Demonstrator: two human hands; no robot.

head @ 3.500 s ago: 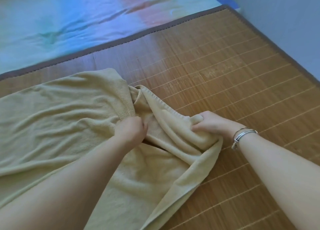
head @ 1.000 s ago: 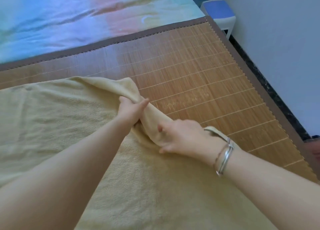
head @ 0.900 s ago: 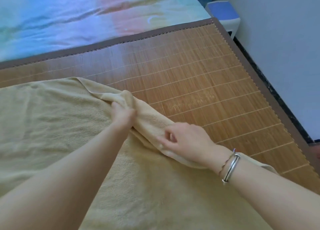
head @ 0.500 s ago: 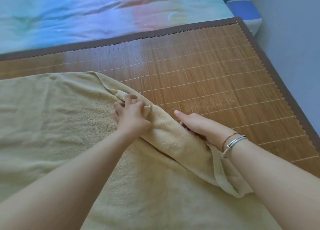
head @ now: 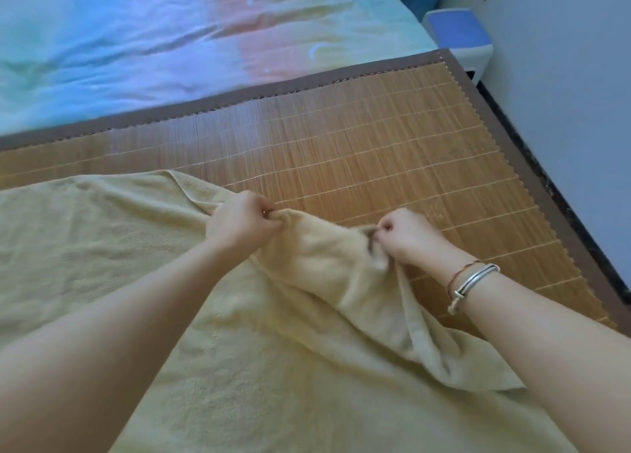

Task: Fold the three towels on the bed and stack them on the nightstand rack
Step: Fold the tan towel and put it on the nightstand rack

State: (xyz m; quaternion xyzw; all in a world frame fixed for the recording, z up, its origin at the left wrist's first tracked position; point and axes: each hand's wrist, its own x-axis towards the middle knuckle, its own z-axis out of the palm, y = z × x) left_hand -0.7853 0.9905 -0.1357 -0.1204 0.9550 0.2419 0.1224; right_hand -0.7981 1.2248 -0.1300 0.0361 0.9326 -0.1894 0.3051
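Head view. Your left hand [head: 243, 223] grips the far edge of the yellow towel [head: 112, 264], fingers curled over a bunched fold, knuckles up. Your right hand [head: 408, 235] pinches the same edge further to the right, thumb and fingers closed on the cloth. Between your two hands the towel edge is raised off the bed and sags slightly; below your right hand a loose flap hangs down and ends in a corner near your right forearm. The rest of the towel lies spread flat across the near and left part of the bamboo mat [head: 392, 152], under both forearms. The mat has a brown border and covers the near part of the bed; beyond it lies a pastel bedsheet [head: 153, 36]. No brand, label or writing can be read on the towel or the mat. Both your arms reach forward from the lower edge, forearms converging toward the towel edge; your right wrist carries a silver bangle [head: 474, 280] and a thin cord. A blue-topped stand [head: 459, 32] sits beside the bed's far right corner, against the wall.
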